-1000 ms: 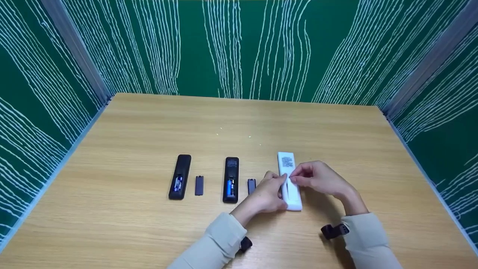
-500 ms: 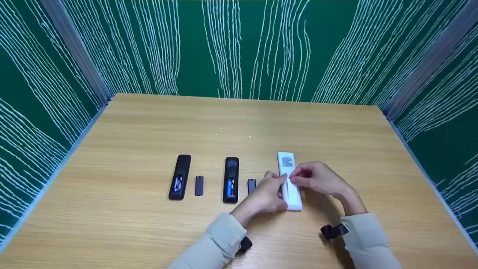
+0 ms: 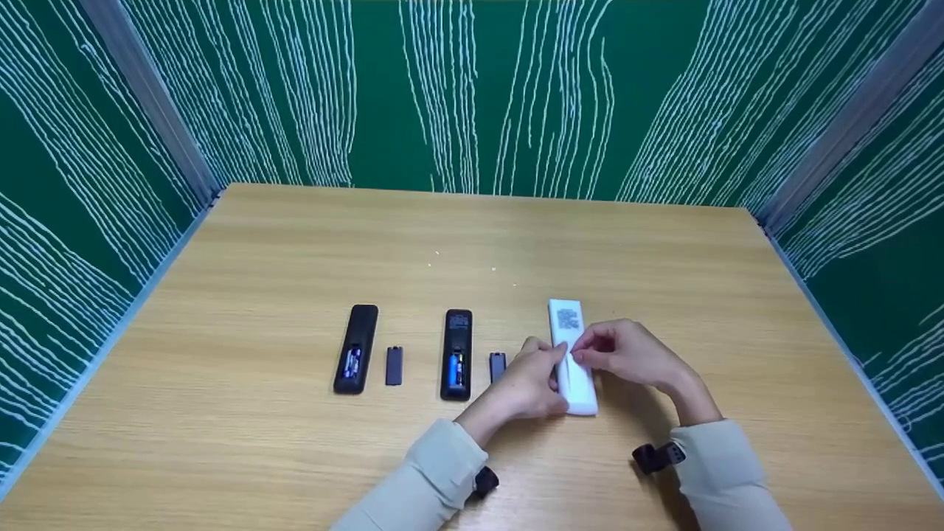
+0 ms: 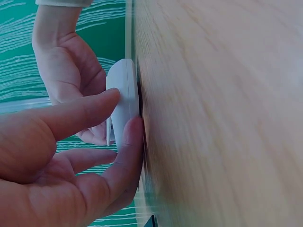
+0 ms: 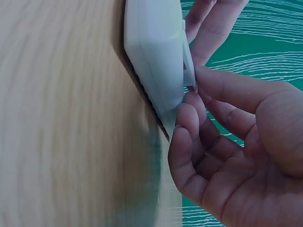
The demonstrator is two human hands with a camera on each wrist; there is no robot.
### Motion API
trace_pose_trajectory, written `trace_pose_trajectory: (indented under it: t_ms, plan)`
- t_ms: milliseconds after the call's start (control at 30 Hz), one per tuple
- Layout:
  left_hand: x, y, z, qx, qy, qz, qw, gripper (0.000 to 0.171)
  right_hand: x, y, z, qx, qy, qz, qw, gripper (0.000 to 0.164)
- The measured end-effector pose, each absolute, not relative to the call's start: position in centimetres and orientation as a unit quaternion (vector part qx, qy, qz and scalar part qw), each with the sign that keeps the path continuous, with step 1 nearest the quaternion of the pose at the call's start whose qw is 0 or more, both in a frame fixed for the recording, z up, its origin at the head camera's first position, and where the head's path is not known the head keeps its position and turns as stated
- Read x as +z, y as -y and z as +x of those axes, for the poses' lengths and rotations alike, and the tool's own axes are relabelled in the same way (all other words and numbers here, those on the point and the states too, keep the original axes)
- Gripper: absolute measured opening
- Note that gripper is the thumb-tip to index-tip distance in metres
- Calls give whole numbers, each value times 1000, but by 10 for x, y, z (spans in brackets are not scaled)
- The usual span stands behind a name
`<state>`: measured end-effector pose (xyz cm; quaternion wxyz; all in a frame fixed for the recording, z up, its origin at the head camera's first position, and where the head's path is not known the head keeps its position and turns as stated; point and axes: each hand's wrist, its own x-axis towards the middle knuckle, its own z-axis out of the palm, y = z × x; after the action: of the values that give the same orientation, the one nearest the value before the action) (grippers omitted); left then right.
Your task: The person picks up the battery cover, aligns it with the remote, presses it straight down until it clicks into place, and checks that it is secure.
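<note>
A white remote control (image 3: 566, 316) lies back side up on the table, with a printed label near its far end. My left hand (image 3: 525, 380) grips it by the left side, thumb and fingertips against the body (image 4: 122, 90) in the left wrist view. My right hand (image 3: 630, 354) pinches the far end of its battery cover (image 5: 188, 56), which stands tilted up from the remote in the right wrist view. The compartment under the cover is hidden. The other right fingers touch or lie close to the remote's edge.
Two black remotes, one at the left (image 3: 355, 350) and one in the middle (image 3: 456, 354), lie with batteries showing. Their loose covers (image 3: 394, 366) (image 3: 497, 366) lie beside them, the second partly behind my left hand. Tiny specks lie farther back. Green walls border the table (image 3: 295, 243).
Almost nothing differs. Both hands keep their hold on the white remote and its cover, and the black remotes lie as before.
</note>
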<state>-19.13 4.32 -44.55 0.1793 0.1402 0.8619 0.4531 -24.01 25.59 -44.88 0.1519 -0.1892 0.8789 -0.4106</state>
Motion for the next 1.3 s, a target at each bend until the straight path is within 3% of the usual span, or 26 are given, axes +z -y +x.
trace_pose_trajectory:
  t_ms: [700, 1300]
  plan:
    - [-445, -43, -191, 467, -854, 142, 179, 98, -449, -253, -239, -386, -893, -183, 143, 4]
    - [-445, -43, -192, 455, -860, 154, 170, 98, -450, -252, -239, -393, -894, -166, 137, 10]
